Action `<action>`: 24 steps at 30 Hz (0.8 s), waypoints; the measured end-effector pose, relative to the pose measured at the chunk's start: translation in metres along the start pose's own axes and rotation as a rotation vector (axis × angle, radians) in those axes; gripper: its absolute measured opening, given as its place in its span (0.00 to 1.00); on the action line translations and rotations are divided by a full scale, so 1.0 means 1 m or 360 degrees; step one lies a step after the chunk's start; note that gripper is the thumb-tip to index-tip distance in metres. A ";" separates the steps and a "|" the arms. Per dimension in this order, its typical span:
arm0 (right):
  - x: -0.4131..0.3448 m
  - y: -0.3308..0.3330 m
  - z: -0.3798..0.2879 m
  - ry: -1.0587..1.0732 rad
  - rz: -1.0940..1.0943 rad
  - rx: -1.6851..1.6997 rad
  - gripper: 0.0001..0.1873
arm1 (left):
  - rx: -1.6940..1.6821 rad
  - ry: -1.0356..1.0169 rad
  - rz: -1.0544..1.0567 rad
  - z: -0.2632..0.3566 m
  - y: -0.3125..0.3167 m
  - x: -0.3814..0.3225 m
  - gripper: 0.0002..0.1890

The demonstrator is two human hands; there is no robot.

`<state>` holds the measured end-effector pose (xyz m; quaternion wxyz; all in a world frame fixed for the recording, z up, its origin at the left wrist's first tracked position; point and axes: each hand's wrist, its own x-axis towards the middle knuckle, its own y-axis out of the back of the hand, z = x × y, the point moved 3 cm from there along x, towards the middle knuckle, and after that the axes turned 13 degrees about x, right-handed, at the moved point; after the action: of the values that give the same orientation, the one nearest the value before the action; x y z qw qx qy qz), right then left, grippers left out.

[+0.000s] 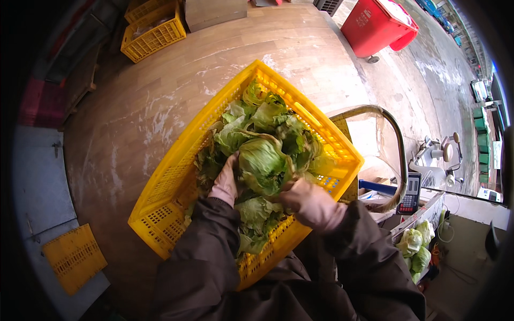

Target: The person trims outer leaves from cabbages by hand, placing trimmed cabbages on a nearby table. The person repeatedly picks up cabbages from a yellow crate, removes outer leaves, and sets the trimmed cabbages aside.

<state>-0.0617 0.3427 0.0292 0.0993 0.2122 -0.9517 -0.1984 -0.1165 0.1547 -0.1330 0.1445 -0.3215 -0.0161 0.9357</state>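
A head of lettuce (261, 162) is held over a yellow plastic crate (192, 114) full of loose, wilted lettuce leaves (259, 214). My left hand (227, 180) grips the head from its left side, the fingers partly hidden under it. At the lower right of the head, my right hand (309, 202) is closed on its outer leaves; motion blurs the fingers. Some of the leaves in the crate are browned at their edges. Both hands appear gloved, below dark brown sleeves.
Yellow crates (154, 40) stand at the upper left, a red wheeled bin (373, 28) at the upper right. Right of the crate are a curved metal handle (397, 132) and a digital scale's keypad (410, 196). More green heads (419, 244) lie at the lower right.
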 end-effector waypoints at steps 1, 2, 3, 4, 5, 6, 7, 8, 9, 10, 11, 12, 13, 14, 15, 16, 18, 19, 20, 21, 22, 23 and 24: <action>0.005 0.012 -0.007 0.0119 0.0101 0.0172 0.08 | 0.0379 0.0013 0.0017 -0.003 0.002 -0.003 0.31; 0.012 0.022 -0.006 0.0008 0.0003 -0.0006 0.07 | 0.0698 -0.0246 0.0006 0.001 0.002 -0.007 0.26; 0.017 0.032 -0.006 -0.0082 -0.0109 0.0013 0.07 | 0.0472 0.0128 0.0075 -0.004 0.003 -0.010 0.25; 0.022 0.046 -0.009 0.0057 0.0112 0.0117 0.06 | 0.0286 0.0221 0.0142 -0.002 0.002 -0.011 0.24; 0.025 0.057 -0.008 0.0023 0.0120 0.0177 0.04 | -0.0341 0.0416 0.0175 -0.001 -0.003 -0.014 0.22; 0.026 0.064 -0.009 0.0088 0.0160 0.0033 0.04 | 0.0183 0.0139 0.0216 0.012 -0.002 -0.015 0.30; 0.026 0.073 -0.007 0.0077 0.0235 -0.0123 0.05 | 0.0488 -0.0038 0.0308 0.026 -0.003 -0.015 0.37; 0.022 0.076 -0.004 -0.0086 0.0147 -0.0192 0.07 | 0.0804 -0.0245 0.0276 0.032 -0.013 -0.023 0.44; 0.020 0.079 0.000 -0.0060 0.0109 -0.0183 0.07 | 0.1119 -0.0471 0.0263 0.040 -0.021 -0.027 0.51; 0.015 0.081 0.002 -0.0043 0.0112 -0.0164 0.07 | 0.1232 -0.0475 0.0233 0.044 -0.025 -0.025 0.54; 0.012 0.083 0.008 -0.0028 0.0084 -0.0152 0.07 | 0.1343 -0.0566 0.0231 0.047 -0.029 -0.022 0.57; 0.008 0.087 0.013 0.0008 0.0189 -0.0117 0.09 | 0.1476 -0.0622 0.0205 0.048 -0.031 -0.017 0.60; 0.007 0.091 0.023 -0.0062 0.0267 -0.0084 0.07 | 0.1400 -0.0533 0.0346 0.045 -0.029 -0.010 0.58; 0.007 0.097 0.033 -0.0167 0.0438 -0.0012 0.05 | 0.1093 -0.0427 0.0272 0.040 -0.021 -0.001 0.58; 0.008 0.103 0.043 -0.0262 0.0597 0.0001 0.03 | 0.0773 -0.0356 0.0169 0.035 -0.012 0.007 0.57; 0.010 0.109 0.054 -0.0432 0.0722 0.0035 0.03 | 0.0449 -0.0261 0.0159 0.028 -0.001 0.010 0.55; 0.014 0.116 0.066 -0.0622 0.0896 -0.0083 0.03 | -0.0269 -0.0055 -0.0022 0.010 0.007 0.001 0.45; 0.017 0.115 0.065 -0.0590 0.0835 -0.0348 0.05 | -0.0716 -0.0064 -0.0156 0.005 0.009 -0.007 0.43; 0.019 0.114 0.062 -0.0557 0.0771 -0.0615 0.07 | -0.1165 -0.0074 -0.0293 0.005 0.008 -0.010 0.41; 0.016 0.109 0.058 -0.0630 0.0712 -0.0888 0.09 | -0.0483 0.0120 -0.0345 -0.002 0.008 -0.025 0.47; 0.013 0.102 0.055 -0.0742 0.0725 -0.0894 0.17 | -0.0463 0.0312 -0.0242 -0.006 0.005 -0.030 0.48; 0.004 0.093 0.051 -0.0974 0.0638 -0.1031 0.22 | -0.0539 0.0420 -0.0222 -0.006 0.003 -0.038 0.49; -0.002 0.078 0.045 -0.0961 0.0591 -0.1132 0.23 | -0.0533 0.0472 -0.0119 -0.004 0.002 -0.039 0.51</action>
<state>-0.1011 0.4238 0.0210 -0.0806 -0.0747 -0.8331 -0.5421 -0.0847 0.1419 -0.1133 0.1243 -0.4742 -0.1617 0.8565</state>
